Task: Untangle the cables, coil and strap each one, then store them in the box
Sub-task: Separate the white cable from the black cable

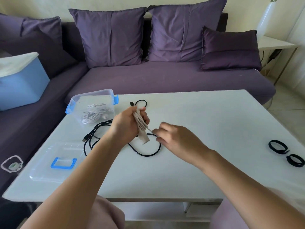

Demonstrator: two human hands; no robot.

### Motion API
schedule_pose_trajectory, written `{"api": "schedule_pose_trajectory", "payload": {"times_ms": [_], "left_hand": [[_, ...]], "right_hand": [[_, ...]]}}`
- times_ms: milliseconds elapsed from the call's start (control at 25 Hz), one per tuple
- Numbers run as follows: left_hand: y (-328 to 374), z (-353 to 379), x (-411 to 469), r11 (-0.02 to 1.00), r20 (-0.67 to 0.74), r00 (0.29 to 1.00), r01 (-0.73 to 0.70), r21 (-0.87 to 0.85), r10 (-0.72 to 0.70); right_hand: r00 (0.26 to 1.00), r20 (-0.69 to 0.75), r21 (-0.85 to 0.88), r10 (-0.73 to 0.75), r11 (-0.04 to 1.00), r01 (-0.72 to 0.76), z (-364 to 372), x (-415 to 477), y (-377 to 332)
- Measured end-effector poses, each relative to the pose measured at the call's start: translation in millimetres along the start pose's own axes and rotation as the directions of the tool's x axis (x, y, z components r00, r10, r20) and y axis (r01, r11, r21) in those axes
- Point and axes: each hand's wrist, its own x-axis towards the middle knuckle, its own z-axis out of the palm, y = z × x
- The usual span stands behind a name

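Observation:
My left hand (127, 123) grips a folded bundle of beige cable (141, 125) above the middle of the white table (198, 123). My right hand (175, 138) pinches the loose end of that beige cable just right of the bundle. Under both hands a black cable (145, 154) lies in loose loops on the table, its plug near the far edge. A clear box with blue clips (94, 104) stands at the far left and holds a coiled white cable (93, 114).
The box's clear lid with a blue handle (63, 162) lies at the near left. Two black straps (287, 154) rest at the right edge. A purple sofa (165, 76) with cushions runs behind the table, and a blue container (21, 85) sits on its left.

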Motion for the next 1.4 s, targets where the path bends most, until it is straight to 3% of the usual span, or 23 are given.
{"api": "schedule_pose_trajectory", "payload": {"times_ms": [80,120,200,240,280,320,400,520,600,640,680,720,800,840,920,1000,1040,1120,1200,1280,1400], "left_hand": [[-10.1,2.7,-1.6,0.982,-0.021,0.999,-0.033,0.185,0.038],[-14.6,4.1,-4.6,0.933,-0.009,0.999,-0.045,0.356,0.052],[-20.8,6.9,-13.6,0.638,0.042,0.997,-0.077,0.766,0.07],[-22.4,6.3,-16.3,0.461,0.06,0.996,-0.085,0.883,0.069],[-23.2,6.1,-18.7,0.35,0.071,0.996,-0.085,0.933,0.052],[-23.8,4.3,-19.7,0.315,0.086,0.996,-0.09,0.945,0.025],[-24.3,2.6,-22.0,0.372,0.145,0.987,-0.111,0.922,-0.066],[-24.7,5.5,-27.5,0.725,0.269,0.926,0.006,0.689,-0.263],[-21.9,9.6,-30.0,0.838,0.332,0.865,0.164,0.521,-0.376],[-21.1,9.9,-30.9,0.848,0.352,0.844,0.202,0.49,-0.404],[-20.4,10.8,-32.5,0.853,0.369,0.832,0.215,0.475,-0.414],[-20.3,9.1,-32.2,0.857,0.393,0.83,0.179,0.484,-0.395],[-20.2,5.3,-34.4,0.817,0.477,0.812,0.0,0.576,-0.337],[-20.3,3.9,-36.3,0.764,0.5,0.807,-0.098,0.637,-0.313],[-20.3,5.2,-38.4,0.586,0.434,0.871,-0.231,0.777,-0.231],[-23.0,9.7,-37.9,0.419,0.334,0.939,-0.272,0.866,-0.08],[-26.2,13.6,-37.7,0.392,0.317,0.948,-0.294,0.871,0.008],[-36.3,24.5,-37.8,0.424,0.347,0.927,-0.375,0.825,0.145],[-50.5,37.8,-37.1,0.545,0.316,0.915,-0.403,0.735,0.25],[-66.3,54.4,-37.1,0.655,0.24,0.921,-0.387,0.648,0.307],[-84.3,78.7,-34.1,0.717,0.213,0.918,-0.394,0.575,0.334]], "right_hand": [[0.997,0.015,0.007,-0.078,0.997,0.078,2.5,0.0,-7.2],[0.996,-0.007,0.037,-0.094,0.995,0.094,0.7,0.8,-9.3],[0.993,-0.095,0.134,-0.076,0.987,0.088,-5.2,0.7,-10.7],[0.989,-0.136,0.188,-0.05,0.979,0.075,-8.0,0.3,-11.2],[0.987,-0.162,0.237,-0.019,0.97,0.058,-10.2,0.0,-11.3],[0.984,-0.175,0.277,0.01,0.96,0.039,-11.9,0.4,-11.3],[0.981,-0.191,0.316,0.041,0.948,0.022,-13.7,2.6,-11.6],[0.971,-0.194,0.444,0.141,0.895,-0.041,-13.8,7.5,-15.3],[0.949,-0.002,0.705,0.315,0.674,-0.222,-18.7,9.4,-18.7],[0.928,0.112,0.777,0.355,0.551,-0.304,-21.7,9.2,-18.9],[0.917,0.173,0.789,0.36,0.506,-0.348,-24.2,8.8,-18.8],[0.918,0.177,0.774,0.354,0.526,-0.352,-25.7,8.1,-19.1],[0.938,0.048,0.695,0.344,0.662,-0.279,-23.5,8.9,-19.9],[0.937,-0.029,0.64,0.348,0.726,-0.25,-21.0,9.5,-19.6],[0.916,-0.12,0.597,0.383,0.765,-0.242,-16.1,10.4,-17.3],[0.859,-0.16,0.621,0.486,0.726,-0.295,-13.9,12.5,-14.0],[0.81,-0.161,0.66,0.564,0.672,-0.336,-15.0,13.8,-11.6],[0.7,-0.159,0.74,0.696,0.553,-0.383,-18.8,13.5,-4.4],[0.595,-0.162,0.793,0.787,0.463,-0.397,-23.0,11.4,2.9],[0.494,-0.143,0.844,0.858,0.366,-0.392,-27.5,6.9,8.5],[0.398,-0.076,0.897,0.914,0.237,-0.372,-35.0,-1.0,17.9]]}}
